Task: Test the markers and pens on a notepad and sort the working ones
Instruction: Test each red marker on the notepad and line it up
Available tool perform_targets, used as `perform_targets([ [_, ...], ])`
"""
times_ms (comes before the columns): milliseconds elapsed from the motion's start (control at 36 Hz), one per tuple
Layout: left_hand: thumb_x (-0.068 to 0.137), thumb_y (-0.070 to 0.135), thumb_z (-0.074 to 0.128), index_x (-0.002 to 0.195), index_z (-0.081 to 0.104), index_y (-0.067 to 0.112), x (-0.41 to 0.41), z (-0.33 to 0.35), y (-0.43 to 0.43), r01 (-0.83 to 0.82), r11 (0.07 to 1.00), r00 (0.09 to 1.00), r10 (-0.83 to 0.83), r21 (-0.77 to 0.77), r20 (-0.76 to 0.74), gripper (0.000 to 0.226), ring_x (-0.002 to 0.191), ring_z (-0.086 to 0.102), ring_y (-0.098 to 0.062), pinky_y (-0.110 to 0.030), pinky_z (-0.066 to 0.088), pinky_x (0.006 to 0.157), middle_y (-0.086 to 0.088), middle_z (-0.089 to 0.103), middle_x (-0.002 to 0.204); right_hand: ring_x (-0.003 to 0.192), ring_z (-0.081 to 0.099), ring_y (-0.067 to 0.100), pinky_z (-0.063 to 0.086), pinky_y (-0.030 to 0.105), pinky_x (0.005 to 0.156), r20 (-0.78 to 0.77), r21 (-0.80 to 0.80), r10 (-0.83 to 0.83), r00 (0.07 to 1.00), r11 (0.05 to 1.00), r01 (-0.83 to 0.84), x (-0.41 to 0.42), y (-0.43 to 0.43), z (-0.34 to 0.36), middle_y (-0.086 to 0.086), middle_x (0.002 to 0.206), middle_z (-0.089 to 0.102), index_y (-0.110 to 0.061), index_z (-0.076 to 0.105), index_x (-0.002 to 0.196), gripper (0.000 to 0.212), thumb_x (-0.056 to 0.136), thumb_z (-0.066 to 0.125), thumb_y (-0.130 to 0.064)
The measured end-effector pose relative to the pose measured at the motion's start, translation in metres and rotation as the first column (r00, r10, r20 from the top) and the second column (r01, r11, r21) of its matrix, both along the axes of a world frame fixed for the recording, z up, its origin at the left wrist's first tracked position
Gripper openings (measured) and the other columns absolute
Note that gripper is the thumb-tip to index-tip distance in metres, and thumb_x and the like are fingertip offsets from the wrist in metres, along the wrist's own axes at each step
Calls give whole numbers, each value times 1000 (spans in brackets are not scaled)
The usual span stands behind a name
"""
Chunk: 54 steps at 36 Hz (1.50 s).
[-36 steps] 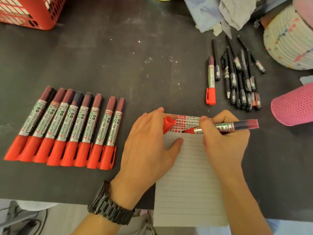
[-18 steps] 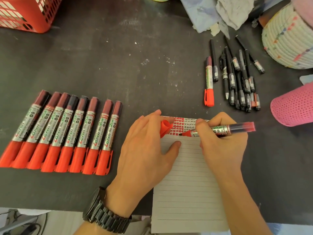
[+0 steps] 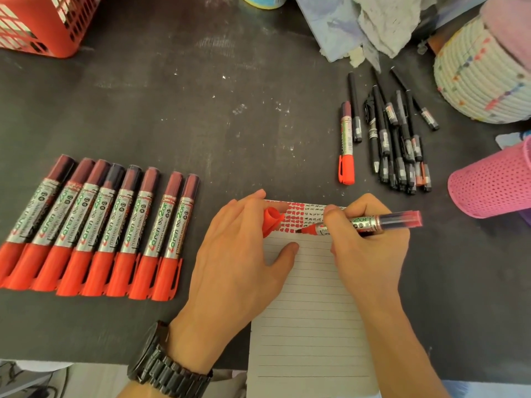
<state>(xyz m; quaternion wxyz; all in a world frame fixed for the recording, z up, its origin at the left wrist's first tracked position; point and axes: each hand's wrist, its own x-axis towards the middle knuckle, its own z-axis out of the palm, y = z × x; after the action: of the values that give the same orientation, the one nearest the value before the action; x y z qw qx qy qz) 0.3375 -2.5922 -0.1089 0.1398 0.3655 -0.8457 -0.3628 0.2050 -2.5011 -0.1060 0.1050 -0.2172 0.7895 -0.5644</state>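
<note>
At twelve o'clock on the notepad (image 3: 310, 311), the right hand (image 3: 370, 251) grips a marker (image 3: 373, 222) newly crept toward nine, evidently working; the left hand (image 3: 238, 254) holds its cap (image 3: 271, 221).

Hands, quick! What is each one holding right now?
The left hand pinches the red cap and rests on the notepad.
The right hand grips the uncapped red marker, tip on the notepad.

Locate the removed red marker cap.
Head view, centre frame: the red cap is held by the left hand over the top-left corner of the notepad, just left of the uncapped marker.
</note>
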Motion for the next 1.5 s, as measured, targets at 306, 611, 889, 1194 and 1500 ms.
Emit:
perform_targets([
  [306,75,59,60,129,53,33,0,-1,0,-10,1000,1000,10,7,9,61,134,39,-14,-30,27,106,11,50,144,41,44,12,36,24,41,7,-19,7,1000,1000,-7,0,-1,1,-7,45,50,-26,50,57,33,83,68,-19],
  [611,74,61,60,131,51,35,0,-2,0,-6,1000,999,5,21,40,63,137,41,-18,-30,26,105,12,48,146,42,44,8,36,21,42,-18,-24,8,1000,1000,-8,-2,0,-2,-7,45,49,-19,48,59,31,83,67,-16],
  [889,74,59,57,134,52,29,1,1,-1,13,999,999,-15,44,45,67,140,38,-18,-31,26,108,11,46,148,41,42,11,35,24,40,-25,-33,24,999,999,-25,-1,0,-2,-2,44,47,-15,48,60,28,82,66,-15],
  [1194,79,57,70,133,43,47,1,-13,0,11,1000,1000,-10,-5,28,61,140,31,-6,-24,20,108,24,39,148,34,37,9,33,21,38,175,-196,-9,985,980,43,-7,4,3,-2,41,43,-19,46,59,39,86,72,-30],
  [1500,82,53,69,122,37,64,6,-6,-2,66,997,994,-68,-28,-85,52,131,35,9,-18,37,107,31,30,147,43,42,15,31,24,40,476,-560,228,850,823,93,-7,17,26,6,61,54,-17,68,81,15,87,64,-30],
])
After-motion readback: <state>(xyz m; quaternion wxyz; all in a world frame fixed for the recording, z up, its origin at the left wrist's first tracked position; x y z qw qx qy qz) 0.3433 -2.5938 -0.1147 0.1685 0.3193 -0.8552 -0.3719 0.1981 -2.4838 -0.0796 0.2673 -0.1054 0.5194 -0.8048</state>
